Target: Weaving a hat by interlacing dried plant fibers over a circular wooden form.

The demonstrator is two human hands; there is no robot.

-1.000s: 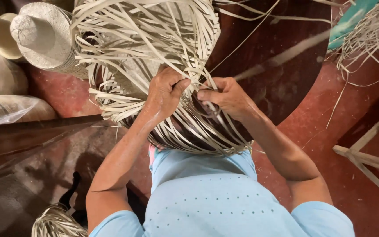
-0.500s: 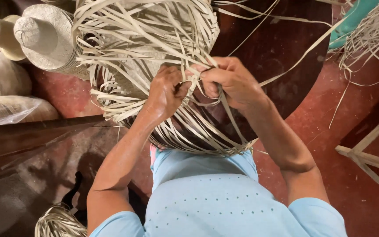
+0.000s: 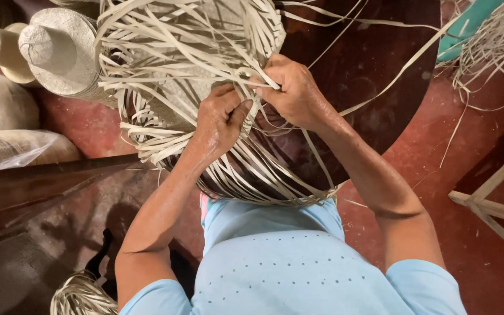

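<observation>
Over the person's lap, against a dark round wooden form [image 3: 374, 76], sits a half-woven straw piece [image 3: 188, 70] — loose pale strips fanning out in all directions, no single long axis. Left hand [image 3: 220, 119] has fingers curled tight, pinching strips at the weave edge. Right hand [image 3: 290, 90] just beside it, fingers closed on a strip [image 3: 403, 67] that runs long and taut toward the upper right. Finished straw hats [image 3: 53, 52] stacked upper left on red floor [image 3: 438, 163]; wooden frame [image 3: 491, 204] at right.
</observation>
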